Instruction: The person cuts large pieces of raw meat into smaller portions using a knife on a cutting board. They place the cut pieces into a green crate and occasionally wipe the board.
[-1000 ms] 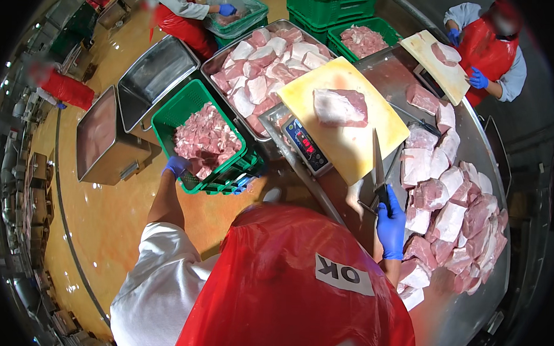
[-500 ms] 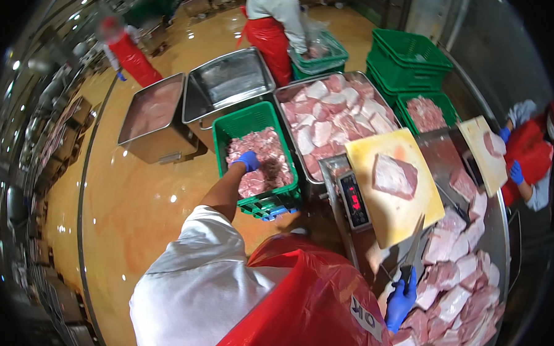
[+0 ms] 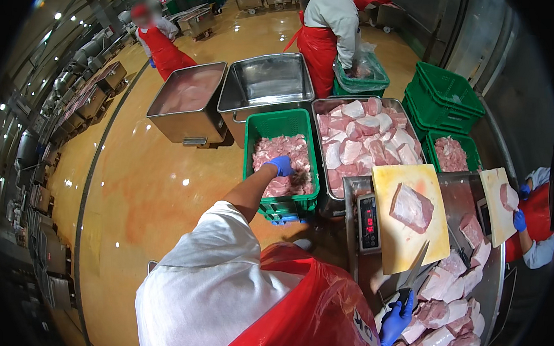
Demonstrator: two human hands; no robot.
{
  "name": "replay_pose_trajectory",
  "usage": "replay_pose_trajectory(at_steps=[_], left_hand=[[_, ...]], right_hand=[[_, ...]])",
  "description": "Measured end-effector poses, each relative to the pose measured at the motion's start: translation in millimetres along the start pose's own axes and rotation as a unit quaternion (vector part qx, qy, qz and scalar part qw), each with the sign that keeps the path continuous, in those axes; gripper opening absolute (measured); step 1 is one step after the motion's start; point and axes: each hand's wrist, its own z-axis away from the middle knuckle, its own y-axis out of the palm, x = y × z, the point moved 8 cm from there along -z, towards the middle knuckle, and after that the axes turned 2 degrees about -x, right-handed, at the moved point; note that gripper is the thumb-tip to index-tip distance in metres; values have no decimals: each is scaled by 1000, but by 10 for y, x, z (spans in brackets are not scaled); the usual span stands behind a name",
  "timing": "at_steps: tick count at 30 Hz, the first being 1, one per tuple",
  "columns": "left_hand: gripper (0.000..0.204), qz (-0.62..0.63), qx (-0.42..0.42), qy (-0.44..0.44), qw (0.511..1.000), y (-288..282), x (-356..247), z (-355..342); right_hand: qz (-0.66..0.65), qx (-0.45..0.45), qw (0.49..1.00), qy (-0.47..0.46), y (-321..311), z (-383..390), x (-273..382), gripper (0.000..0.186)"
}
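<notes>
My left hand [image 3: 282, 166], in a blue glove, reaches into a green crate [image 3: 251, 148] over small pink meat trimmings [image 3: 281, 148]. Its fingers point down toward the trimmings, and their tips are hidden. At the lower right, my right hand [image 3: 396, 320], also gloved in blue, is closed round the dark handle of a knife [image 3: 417, 266]. The blade points up and away, beside a yellowed cutting board [image 3: 403, 256]. A thick slab of meat with a pale fat side [image 3: 411, 208] lies on that board. Several cut meat blocks [image 3: 438, 284] are heaped beside the knife.
A digital scale display [image 3: 369, 223] sits left of the board. Beyond stand a steel bin of meat pieces [image 3: 365, 136], an empty steel bin [image 3: 267, 80] and another bin [image 3: 189, 123]. Green crates [image 3: 444, 97] are stacked far right. Co-workers stand at the back [image 3: 319, 45] and right [image 3: 531, 224].
The view has turned, shifting the bins, crates and board rightward in the picture. My left hand stays over the trimmings; my right hand still holds the knife. The right-hand co-worker's hand has moved to the board.
</notes>
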Motion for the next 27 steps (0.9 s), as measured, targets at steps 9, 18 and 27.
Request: replay_pose_trajectory(at_steps=[9, 18, 27], left_hand=[[76, -35, 40, 27, 998, 257, 265, -97], [74, 12, 70, -5, 997, -37, -111, 116], [72, 16, 63, 22, 998, 86, -131, -77]], right_hand=[[62, -2, 998, 19, -75, 88, 139, 55], [24, -28, 998, 48, -69, 231, 143, 56], [19, -32, 996, 85, -23, 299, 289, 56]])
